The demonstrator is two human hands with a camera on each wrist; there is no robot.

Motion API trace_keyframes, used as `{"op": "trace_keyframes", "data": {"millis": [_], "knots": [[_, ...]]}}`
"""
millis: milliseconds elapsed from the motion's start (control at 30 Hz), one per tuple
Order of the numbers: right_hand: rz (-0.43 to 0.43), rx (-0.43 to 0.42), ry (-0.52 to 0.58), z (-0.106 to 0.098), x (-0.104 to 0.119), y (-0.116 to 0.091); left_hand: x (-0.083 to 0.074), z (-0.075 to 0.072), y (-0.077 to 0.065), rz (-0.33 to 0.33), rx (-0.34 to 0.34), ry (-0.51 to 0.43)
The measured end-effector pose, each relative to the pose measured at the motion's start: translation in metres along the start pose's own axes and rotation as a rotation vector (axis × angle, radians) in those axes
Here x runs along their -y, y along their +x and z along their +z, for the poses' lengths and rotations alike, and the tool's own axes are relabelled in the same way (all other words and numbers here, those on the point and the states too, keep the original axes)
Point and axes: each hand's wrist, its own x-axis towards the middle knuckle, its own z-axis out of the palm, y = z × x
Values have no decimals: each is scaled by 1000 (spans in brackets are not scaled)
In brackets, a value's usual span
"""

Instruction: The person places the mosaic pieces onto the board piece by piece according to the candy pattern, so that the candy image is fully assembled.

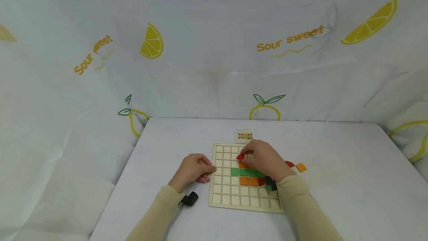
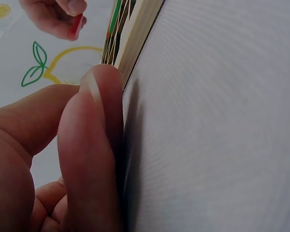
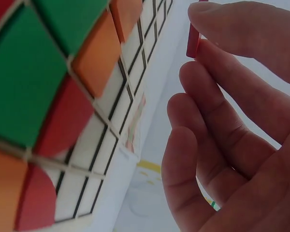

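Observation:
My right hand (image 1: 264, 159) pinches a red tile with a curved edge (image 1: 240, 157) between thumb and fingers, over the upper middle of a wooden grid board (image 1: 226, 199). In the right wrist view that tile shows edge-on. My left hand (image 1: 194, 168) touches the board's left edge with its fingertips; the left wrist view shows them against the rim. On the board lie a row of green tiles (image 1: 235, 171), an orange row (image 1: 244, 180) below, and orange tiles partly hidden by my right hand above. A red curved tile (image 1: 261, 182) ends the lower row.
A small pattern card (image 1: 244, 135) lies behind the board. Right of my right hand are a loose red tile (image 1: 289, 164) and an orange square (image 1: 301, 167). Black wrist cameras sit on both wrists. A lemon-print cloth (image 1: 214, 47) hangs behind the white table (image 1: 347, 181).

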Motion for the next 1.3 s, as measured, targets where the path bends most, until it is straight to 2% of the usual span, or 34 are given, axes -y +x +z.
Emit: {"op": "trace_keyframes", "data": {"millis": [133, 400, 533, 933, 1300], "knots": [[15, 14, 3, 11, 2, 1, 0, 0, -1, -2, 2, 6], [-80, 14, -66, 22, 1, 7, -2, 0, 0, -3, -2, -1], [-87, 18, -85, 25, 2, 9, -4, -1, -1, -4, -3, -1], [-94, 25, -102, 26, 6, 4, -1, 1, -1, 0, -1, 4], [-92, 30, -139, 29, 3, 8, -2, 1, -1, -3, -4, 8]]}}
